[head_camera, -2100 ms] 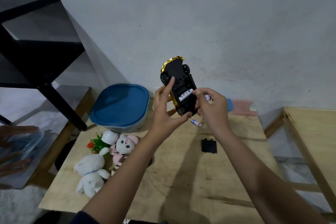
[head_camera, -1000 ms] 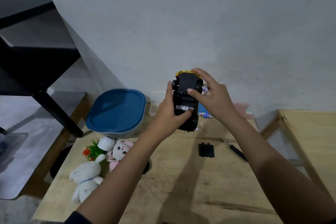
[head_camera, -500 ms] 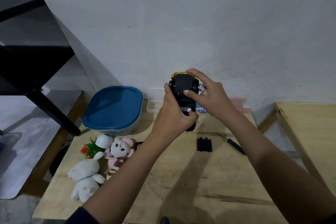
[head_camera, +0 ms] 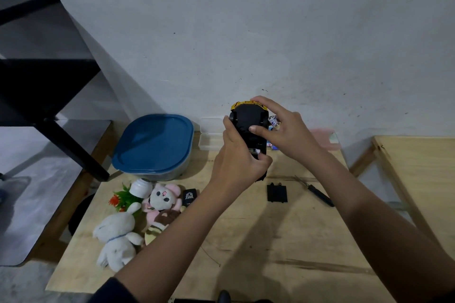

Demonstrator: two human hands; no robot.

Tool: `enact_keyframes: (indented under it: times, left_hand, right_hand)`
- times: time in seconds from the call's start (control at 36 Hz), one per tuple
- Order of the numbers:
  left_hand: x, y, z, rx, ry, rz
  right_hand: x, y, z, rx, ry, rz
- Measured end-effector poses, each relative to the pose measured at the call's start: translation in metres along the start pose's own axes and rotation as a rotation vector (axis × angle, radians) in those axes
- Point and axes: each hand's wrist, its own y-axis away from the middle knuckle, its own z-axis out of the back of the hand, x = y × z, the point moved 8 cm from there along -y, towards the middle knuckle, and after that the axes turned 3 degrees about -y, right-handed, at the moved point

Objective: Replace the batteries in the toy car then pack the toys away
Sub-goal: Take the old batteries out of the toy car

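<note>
I hold a black and gold toy car [head_camera: 248, 122] upside down above the wooden table [head_camera: 246, 241]. My left hand [head_camera: 236, 165] grips its lower end, thumb over the open battery bay. My right hand [head_camera: 283, 133] grips the upper end, thumb on the underside, and keeps two white batteries [head_camera: 274, 122] tucked between its fingers. The black battery cover [head_camera: 277, 193] lies on the table below the car. A black screwdriver [head_camera: 320, 195] lies to its right.
A blue-lidded container [head_camera: 154, 145] stands at the back left. Plush toys [head_camera: 138, 216], a small potted plant [head_camera: 124, 195] and a black remote [head_camera: 190, 197] lie at the left. A clear box [head_camera: 209, 141] and pink case [head_camera: 325, 138] sit by the wall. A second table [head_camera: 423, 179] stands right.
The car has swung from tilted to upright, underside toward me. My right hand moved from the battery bay up to the car's top end, and my left thumb slid over the bay.
</note>
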Motion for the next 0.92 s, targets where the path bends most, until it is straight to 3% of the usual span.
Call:
enact_keyframes:
  times: [0.92]
  left_hand:
    - [0.007,-0.006,-0.006,0.038,-0.047,0.005]
  right_hand:
    - [-0.017,-0.002,-0.012,-0.009,0.012,-0.066]
